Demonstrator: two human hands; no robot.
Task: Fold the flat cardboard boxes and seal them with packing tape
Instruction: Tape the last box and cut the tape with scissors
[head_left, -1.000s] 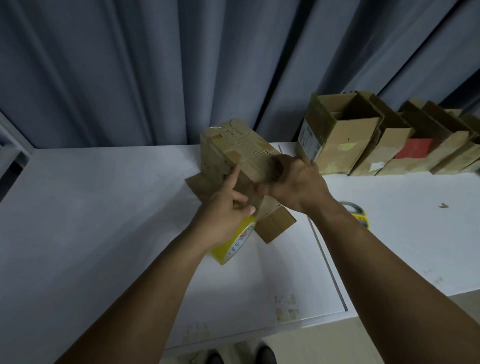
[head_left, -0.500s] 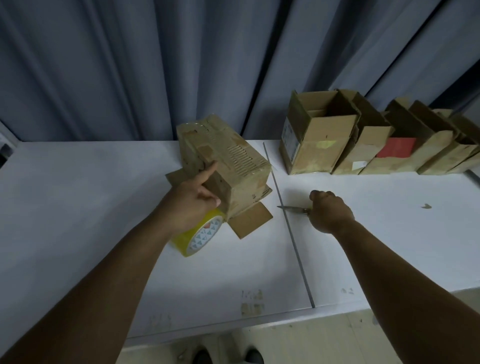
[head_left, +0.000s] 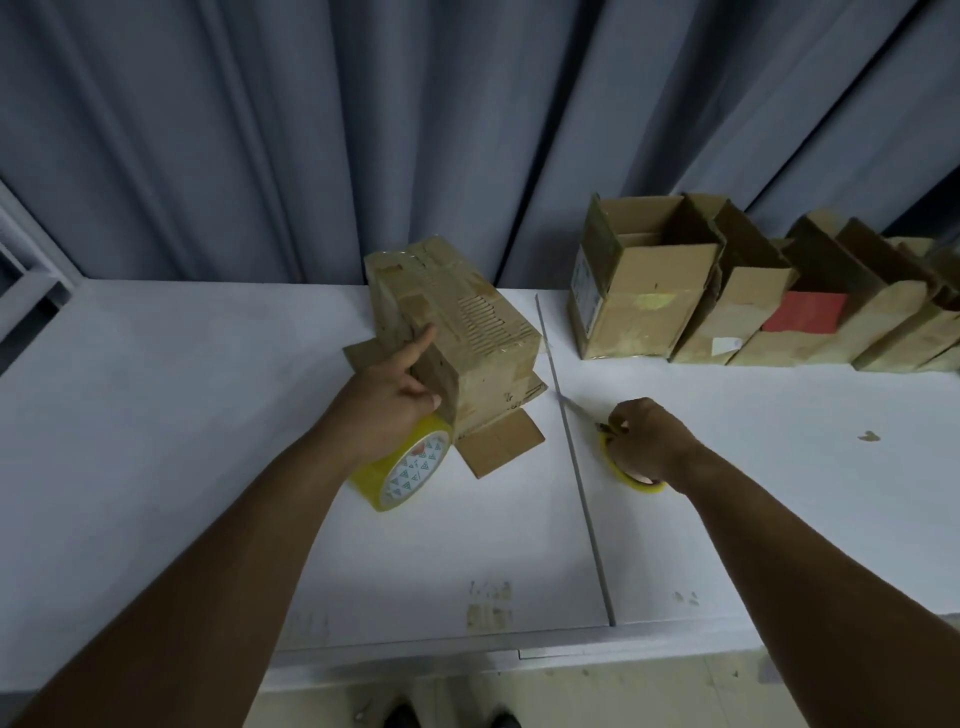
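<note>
Fingers (head_left: 420, 343) of left hand (head_left: 384, 402) grip tape roll (head_left: 413, 470), index bracing box (head_left: 467, 322); right hand (head_left: 649, 439) pinches blade (head_left: 576, 409). Box likely light, stiff, crushable: hold at corners.

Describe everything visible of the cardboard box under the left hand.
The cardboard box is brown, worn, patched with glossy tape; exposed corrugation ribs its upper face. It sits tilted on the white table, bottom flaps splayed outward. The left hand presses its near side, index finger extended, while gripping a yellow tape roll against its bottom corner. The right hand, pinching a thin blade, is apart from it.
</note>
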